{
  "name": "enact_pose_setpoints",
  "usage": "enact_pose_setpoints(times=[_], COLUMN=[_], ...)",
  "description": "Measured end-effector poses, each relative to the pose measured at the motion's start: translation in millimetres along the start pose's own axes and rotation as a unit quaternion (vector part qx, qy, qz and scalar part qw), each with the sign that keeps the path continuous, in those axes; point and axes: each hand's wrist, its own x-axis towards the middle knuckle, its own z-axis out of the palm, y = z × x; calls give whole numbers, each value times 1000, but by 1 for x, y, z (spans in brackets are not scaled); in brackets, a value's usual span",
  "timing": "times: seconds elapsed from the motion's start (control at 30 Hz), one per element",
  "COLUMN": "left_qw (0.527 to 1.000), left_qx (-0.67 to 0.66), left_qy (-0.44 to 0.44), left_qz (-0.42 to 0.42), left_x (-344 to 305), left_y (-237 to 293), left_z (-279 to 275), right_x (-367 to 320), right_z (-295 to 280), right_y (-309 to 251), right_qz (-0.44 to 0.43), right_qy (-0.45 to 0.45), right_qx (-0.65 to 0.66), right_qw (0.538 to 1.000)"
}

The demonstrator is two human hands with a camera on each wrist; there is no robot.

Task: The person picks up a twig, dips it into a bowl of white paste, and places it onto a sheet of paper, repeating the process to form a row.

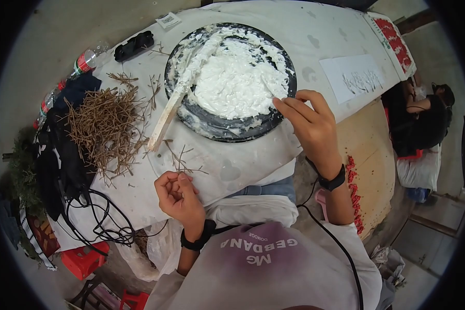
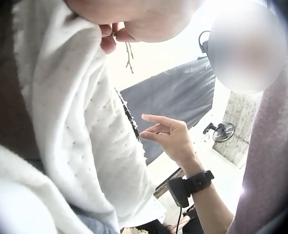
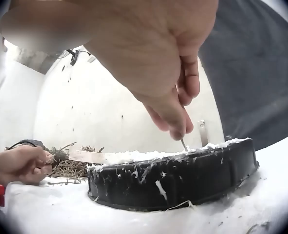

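A: Progress?
B: White paste (image 1: 232, 85) fills most of the black basin (image 3: 204, 183) on the table (image 1: 212, 168); many twigs (image 1: 106, 126) lie loose, apparently unused.
A: Grip?
B: Left hand (image 1: 180, 199) pinches a twig (image 2: 130, 57); right hand (image 1: 315, 132), a thin stem (image 3: 184, 144) at the paste.
A: Unclear?
B: The stem's upper end is hidden by fingers.

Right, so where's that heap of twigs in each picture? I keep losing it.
Head view: the heap of twigs is left of centre, beside the black tub.
Left wrist view: not in it.
Right wrist view: the heap of twigs is at the left, partly hidden, between the left hand and the tub.
Shared landmark: the left hand, which shows in all three.
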Motion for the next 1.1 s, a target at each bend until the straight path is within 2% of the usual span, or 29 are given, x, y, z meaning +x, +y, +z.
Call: enact_pose_setpoints(times=[0.27,0.4,0.5,0.63,0.67,0.73,0.8,0.9,1.07,1.1], left_qw=[1000,1000,1000,1000,1000,996,997,999,999,999], left_qx=[-5,-4,8,15,-19,-85,-73,-39,-37,-44], left_qy=[-2,-4,7,-2,-4,-10,-13,-6,-12,-10], left_qz=[-1,-11,-4,12,7,1,15,19,16,6], left_x=[1,2,1,0,0,2,6,3,2,2], left_y=[3,4,2,0,0,2,1,-1,-1,0], left_z=[-1,2,2,1,2,2,5,4,3,3], right_x=[9,14,14,16,15,10,6,-10,-21,-20], right_z=[1,-2,-8,-18,-18,-14,-7,7,10,8], right_y=[6,1,3,2,4,10,21,33,32,29], right_qz=[27,93,113,166,168,233,265,366,392,387], right_qy=[-56,-52,48,100,105,113,131,86,64,55], right_qx=[17,70,68,82,79,140,167,297,279,252], right_qw=[998,992,990,978,977,956,941,878,874,885])
